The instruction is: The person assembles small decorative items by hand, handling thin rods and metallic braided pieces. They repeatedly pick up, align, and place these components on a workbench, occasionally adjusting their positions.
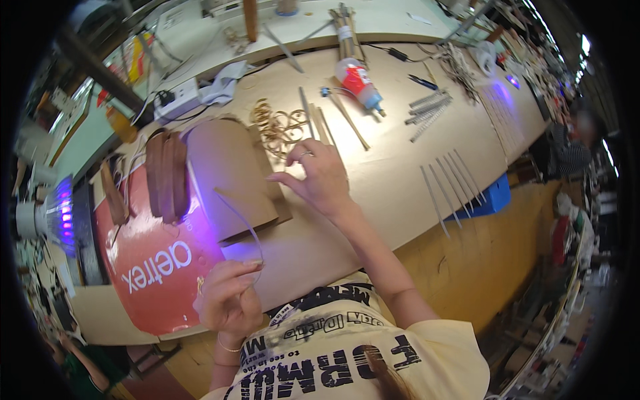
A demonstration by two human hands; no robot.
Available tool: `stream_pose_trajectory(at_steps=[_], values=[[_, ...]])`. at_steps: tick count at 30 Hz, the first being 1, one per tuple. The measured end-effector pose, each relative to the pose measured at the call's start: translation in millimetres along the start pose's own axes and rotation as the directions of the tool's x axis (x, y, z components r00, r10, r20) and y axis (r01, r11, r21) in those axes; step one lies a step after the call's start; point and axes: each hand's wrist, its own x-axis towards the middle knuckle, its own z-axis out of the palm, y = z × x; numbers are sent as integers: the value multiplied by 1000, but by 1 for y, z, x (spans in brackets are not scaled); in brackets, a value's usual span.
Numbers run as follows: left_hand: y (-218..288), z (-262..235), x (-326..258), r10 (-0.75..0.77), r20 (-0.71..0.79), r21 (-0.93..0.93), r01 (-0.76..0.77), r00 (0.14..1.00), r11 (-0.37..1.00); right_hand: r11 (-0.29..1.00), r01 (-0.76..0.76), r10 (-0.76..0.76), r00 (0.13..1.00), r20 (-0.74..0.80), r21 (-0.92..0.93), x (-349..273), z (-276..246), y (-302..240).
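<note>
My left hand (229,298) is near my chest and pinches the lower end of a thin curved strip (241,219) that arcs up over a brown cardboard sheet (230,175). My right hand (320,177) reaches out over the wooden bench with its fingers apart and holds nothing. Its fingertips hover at the near edge of a pile of thin curled wooden pieces (277,127). Several straight wooden sticks (320,123) lie just beyond that hand.
A red curved board (150,260) lies at my left under dark wooden blocks (167,175). On the bench (393,167) are a glue bottle (358,82) with a red label, grey metal rods (451,181), more rods (428,110), a white power strip (179,98) and a purple lamp (61,213). Another person (573,143) is at the far right.
</note>
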Motion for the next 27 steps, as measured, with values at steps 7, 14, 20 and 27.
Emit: stream_pose_trajectory(at_steps=[7,14,20,27], values=[[14,-3,12,39,164,118,-59,986,991,479,-318,-93,908,408,818,-17,-71,-50],[11,12,20,34,302,89,-64,953,994,281,-766,-346,481,805,578,-32,-108,-59],[-9,32,6,-177,267,121,149,947,981,723,-586,263,723,639,366,-77,-155,18],[-51,59,-52,-326,519,295,192,790,936,377,-787,892,451,-39,-489,-108,-290,263]])
